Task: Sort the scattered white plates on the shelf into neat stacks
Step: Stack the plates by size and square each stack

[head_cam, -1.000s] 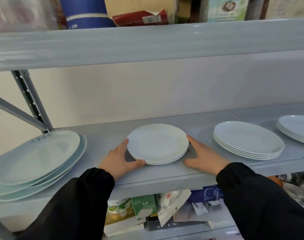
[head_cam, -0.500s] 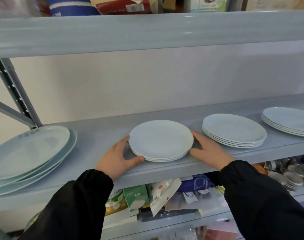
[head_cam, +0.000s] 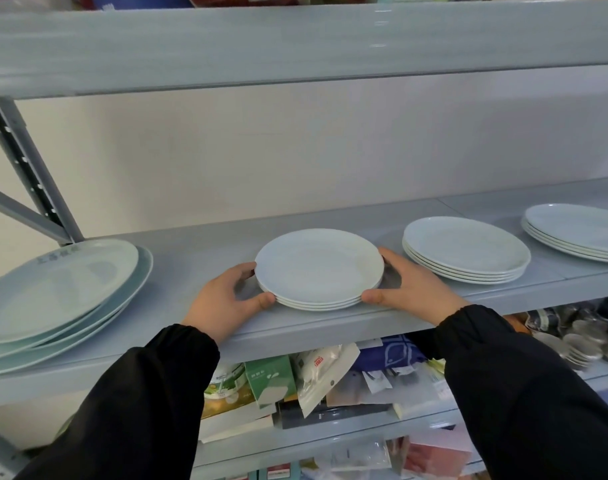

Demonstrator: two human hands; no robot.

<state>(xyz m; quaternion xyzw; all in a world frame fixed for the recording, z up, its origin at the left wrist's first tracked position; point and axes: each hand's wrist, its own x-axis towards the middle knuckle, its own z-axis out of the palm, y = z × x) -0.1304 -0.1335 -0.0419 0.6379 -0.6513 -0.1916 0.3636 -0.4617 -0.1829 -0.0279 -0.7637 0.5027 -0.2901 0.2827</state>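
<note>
A small stack of three white plates (head_cam: pixel 318 265) sits near the front edge of the grey shelf (head_cam: pixel 198 251). My left hand (head_cam: pixel 222 299) grips its left rim, thumb at the front and fingers behind. My right hand (head_cam: pixel 413 289) grips the right rim the same way. To the right stands a neat stack of several white plates (head_cam: pixel 465 251), and a further plate stack (head_cam: pixel 579 230) lies at the far right. At the far left, large pale plates (head_cam: pixel 53 292) lie overlapping and askew. I cannot tell whether the held stack is lifted off the shelf.
The upper shelf board (head_cam: pixel 295 39) hangs low above the plates. A slanted metal brace (head_cam: pixel 21 157) stands at the back left. Below, a lower shelf holds packets and boxes (head_cam: pixel 295 375) and metal bowls (head_cam: pixel 579 341).
My right hand has closed in against the small stack's right rim, its thumb now touching the front. The left hand keeps its hold. The view has shifted to the right.
</note>
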